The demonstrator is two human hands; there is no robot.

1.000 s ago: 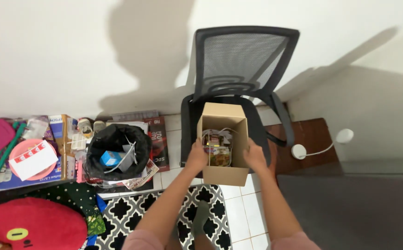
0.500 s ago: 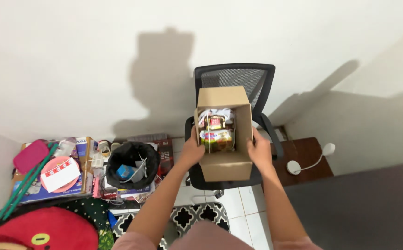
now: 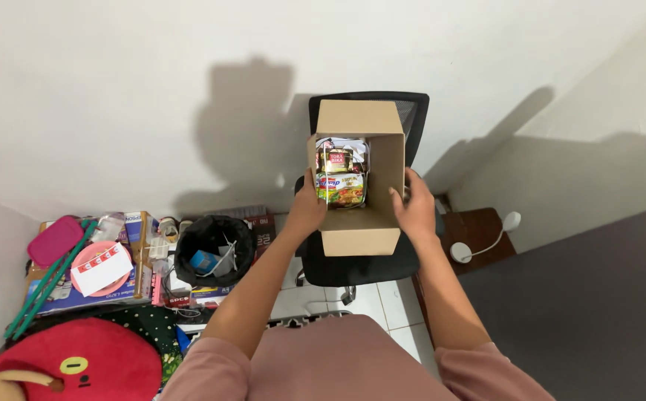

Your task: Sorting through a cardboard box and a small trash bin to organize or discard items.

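Note:
An open brown cardboard box [image 3: 360, 234] is held up in the air in front of a black mesh office chair [image 3: 360, 263]. My left hand [image 3: 307, 206] grips the box's left wall and my right hand [image 3: 416, 208] grips its right wall. Inside the box lie several colourful food packets [image 3: 341, 182] and something white behind them. The box hides most of the chair's back.
A black bin [image 3: 214, 249] with rubbish stands on the floor to the left. Beside it lie boxes, a pink plate with a white envelope [image 3: 100, 269] and a red cushion [image 3: 70, 367]. A white lamp [image 3: 460, 251] rests on a brown stand at right. A dark surface [image 3: 598, 312] fills the lower right.
Both hands have lifted the box off the chair seat and raised it higher. The view has pulled back and up, showing more floor and my pink sleeves.

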